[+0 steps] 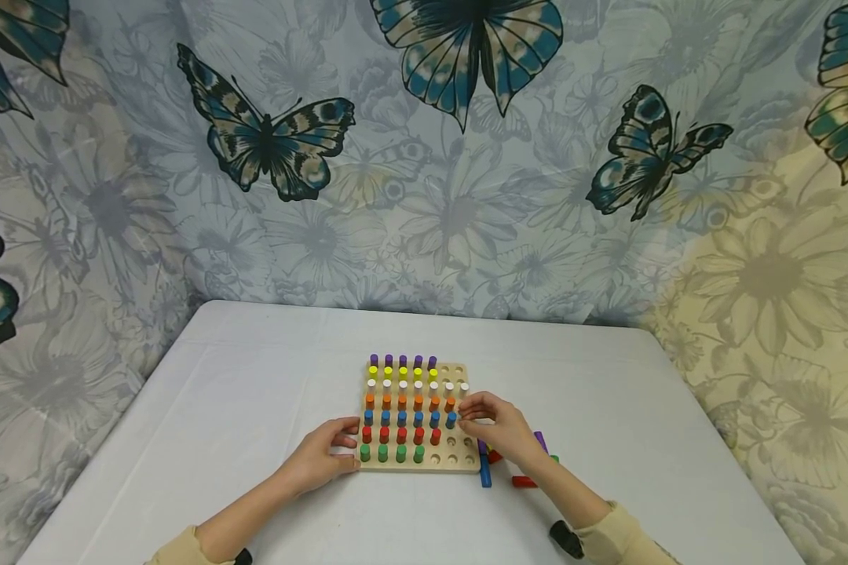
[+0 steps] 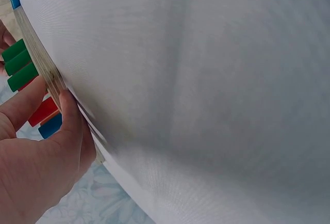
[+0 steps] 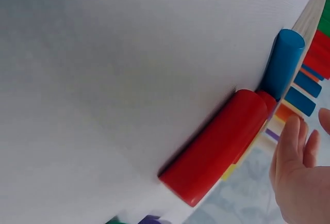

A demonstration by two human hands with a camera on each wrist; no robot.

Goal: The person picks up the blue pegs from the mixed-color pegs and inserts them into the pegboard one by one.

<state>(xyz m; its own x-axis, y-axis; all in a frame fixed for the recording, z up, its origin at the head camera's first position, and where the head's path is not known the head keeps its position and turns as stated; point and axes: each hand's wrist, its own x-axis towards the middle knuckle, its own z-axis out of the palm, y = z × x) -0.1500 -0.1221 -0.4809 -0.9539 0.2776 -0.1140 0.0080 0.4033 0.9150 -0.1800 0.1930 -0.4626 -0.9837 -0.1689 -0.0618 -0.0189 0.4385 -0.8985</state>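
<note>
A wooden pegboard [image 1: 424, 469] lies on the table, with rows of purple, yellow, white, orange, blue, red and green pegs standing in its holes. My left hand [image 1: 316, 457] grips the board's left edge near the green and red rows, thumb and fingers bent against the wood. At the right edge, my right hand [image 1: 498, 430] is beside the ends of the orange and blue rows. Its thumb and fingers stand apart, and no peg shows between them. In the right wrist view the fingertips are close to an orange peg [image 3: 286, 112]; whether they touch it is unclear.
Loose pegs lie right of the board: a blue peg [image 1: 485, 473], a red peg [image 1: 524, 482], a purple peg [image 1: 540, 440] and others partly hidden by the right hand and forearm. White cloth covers the table [image 1: 290, 353]. A butterfly-patterned backdrop [image 1: 452, 235] hangs behind it.
</note>
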